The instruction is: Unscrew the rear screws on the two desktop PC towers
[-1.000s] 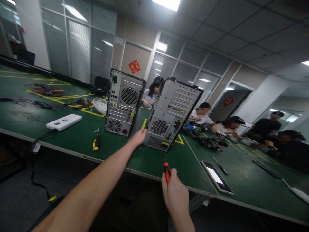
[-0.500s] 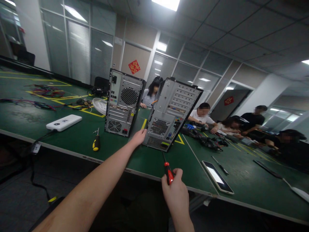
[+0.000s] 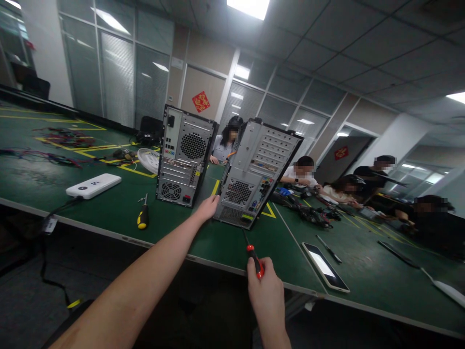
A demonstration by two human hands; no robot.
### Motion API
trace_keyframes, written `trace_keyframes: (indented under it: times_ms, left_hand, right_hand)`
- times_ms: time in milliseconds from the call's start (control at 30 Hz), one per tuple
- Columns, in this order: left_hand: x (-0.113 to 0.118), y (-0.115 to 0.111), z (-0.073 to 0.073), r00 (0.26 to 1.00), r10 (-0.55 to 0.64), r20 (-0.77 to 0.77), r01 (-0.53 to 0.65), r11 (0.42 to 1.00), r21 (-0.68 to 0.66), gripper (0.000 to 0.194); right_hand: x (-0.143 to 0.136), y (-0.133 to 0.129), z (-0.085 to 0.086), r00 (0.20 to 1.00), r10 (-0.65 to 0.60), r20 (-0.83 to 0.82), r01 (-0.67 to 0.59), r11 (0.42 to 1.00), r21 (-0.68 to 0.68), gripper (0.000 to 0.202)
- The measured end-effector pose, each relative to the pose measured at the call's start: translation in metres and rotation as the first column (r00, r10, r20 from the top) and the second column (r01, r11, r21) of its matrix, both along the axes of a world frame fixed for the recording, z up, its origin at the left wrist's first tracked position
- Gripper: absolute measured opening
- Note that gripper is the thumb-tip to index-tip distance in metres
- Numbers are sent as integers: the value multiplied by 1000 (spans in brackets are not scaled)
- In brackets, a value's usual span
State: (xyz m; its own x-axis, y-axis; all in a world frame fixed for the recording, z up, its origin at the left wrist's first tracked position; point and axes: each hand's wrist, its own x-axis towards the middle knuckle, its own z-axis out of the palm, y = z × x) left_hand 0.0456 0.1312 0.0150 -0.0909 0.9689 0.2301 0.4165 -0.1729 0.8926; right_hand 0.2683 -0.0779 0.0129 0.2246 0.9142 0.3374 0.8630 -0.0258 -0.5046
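Note:
A grey desktop computer case (image 3: 250, 169) stands in front of me on the green table, its back panel with ports and vents facing me. My left hand (image 3: 209, 207) grips its lower left edge; some of the fingertips are hidden there. In my right hand (image 3: 266, 286), a red and black screwdriver (image 3: 253, 254) points up and away, held by the handle. Its thin shaft reaches to the case's bottom edge, and I cannot tell whether the tip touches. To the left stands a second computer case (image 3: 185, 157), upright, back panel also toward me.
A yellow and black screwdriver (image 3: 143, 215) and a white power bank (image 3: 93, 186) lie left on the table (image 3: 109, 211). A phone (image 3: 326, 266) and a slim tool (image 3: 329, 248) lie right. Bundled cables (image 3: 308, 211) sit behind. Several people work across the table.
The screwdriver has turned a little in my right hand, its handle showing more black. My left hand stays on the case. The view has shifted slightly.

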Motion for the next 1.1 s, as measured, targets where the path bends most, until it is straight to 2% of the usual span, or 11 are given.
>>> trace_keyframes:
  times_ms: [100, 200, 433, 633, 733, 867, 967, 1100]
  left_hand:
    - [0, 0, 0, 1000, 4, 12, -4, 1000, 0, 53]
    - [0, -1, 0, 1000, 6, 10, -6, 1000, -5, 53]
    - [1, 2, -2, 1000, 4, 1, -4, 1000, 12, 51]
    - [0, 4, -4, 1000, -10, 0, 10, 1000, 17, 53]
    - [0, 4, -4, 1000, -14, 0, 14, 1000, 16, 55]
    - [0, 6, -6, 1000, -9, 5, 9, 1000, 14, 54]
    - [0, 7, -7, 1000, -11, 15, 10, 1000, 11, 54]
    - [0, 6, -6, 1000, -7, 14, 7, 1000, 7, 54]
  right_hand:
    - [-1, 0, -4, 998, 54, 25, -57, 990, 132, 23]
    - [-4, -1, -9, 997, 63, 49, -71, 980, 186, 30]
    - [-6, 0, -18, 990, 77, 120, -101, 972, 211, 24]
    - [-5, 2, -16, 961, 121, 250, -176, 962, 208, 21]
    - [-4, 2, -11, 906, 98, 413, -170, 975, 143, 22]
    - [1, 2, -4, 772, 98, 628, -180, 981, 68, 15]
    - [4, 4, 2, 705, 119, 699, -201, 979, 36, 12]
    - [3, 5, 7, 675, 121, 728, -176, 984, -1, 14]
